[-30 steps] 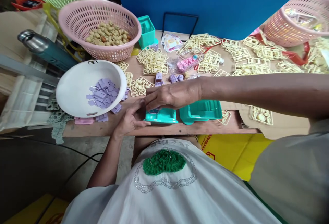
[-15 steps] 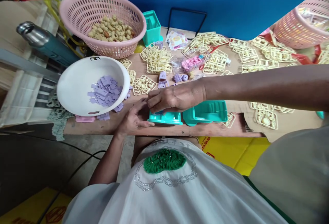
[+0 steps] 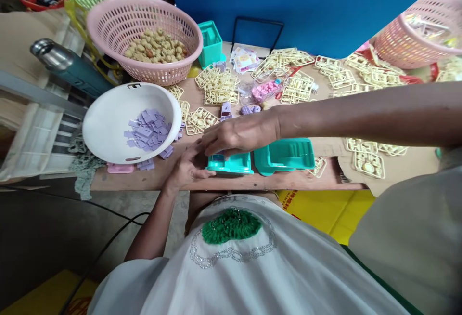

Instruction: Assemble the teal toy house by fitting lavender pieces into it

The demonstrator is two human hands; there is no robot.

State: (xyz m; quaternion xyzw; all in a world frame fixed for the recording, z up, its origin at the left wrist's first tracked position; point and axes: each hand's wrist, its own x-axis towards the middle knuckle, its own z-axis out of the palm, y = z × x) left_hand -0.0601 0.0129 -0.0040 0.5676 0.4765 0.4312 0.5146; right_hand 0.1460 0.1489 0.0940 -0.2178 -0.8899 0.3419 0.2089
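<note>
A turquoise plastic toy part rests at the front edge of the table. My left hand grips its left end, with the thumb along the near side. Over the top of the same part, my right hand is bent down with fingers curled together against it. Whatever small piece the right fingertips hold is hidden beneath the hand. Just to the right stands a turquoise open-topped box. Beyond my right hand are a purple piece and some small purple round parts.
At the left sit a white bowl of flat purple pieces and a pink basket of beige parts. Cream part frames cover much of the table's back. A steel-topped flask leans at far left; another pink basket is at right.
The view has shifted slightly. Both hands stay at the turquoise part, the right one still bent over it, with a little more of the part's top showing.
</note>
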